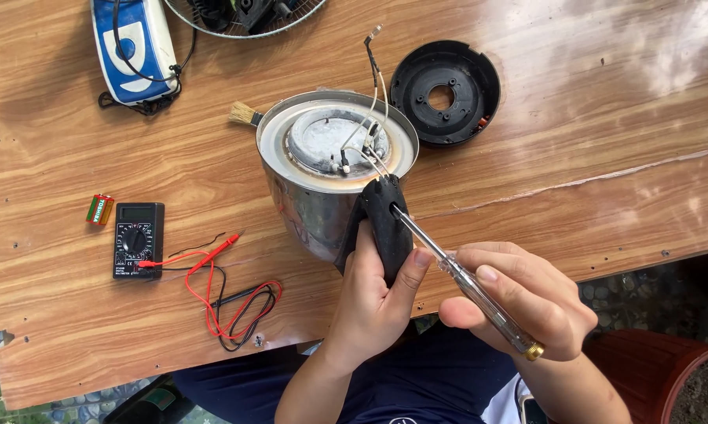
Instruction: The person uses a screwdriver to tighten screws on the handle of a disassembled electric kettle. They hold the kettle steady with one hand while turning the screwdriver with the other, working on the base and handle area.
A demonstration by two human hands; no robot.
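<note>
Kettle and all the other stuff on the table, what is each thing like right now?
Kettle: upside down, bottom cover off, wires sticking out.
Black base cover: removed, lying on the table.
Left hand: gripping the kettle's black handle.
Right hand: holding a screwdriver, tip at the handle.
Multimeter: flat on the table, leads loose.
Battery: lying alone.
Brush: lying behind the kettle.
</note>
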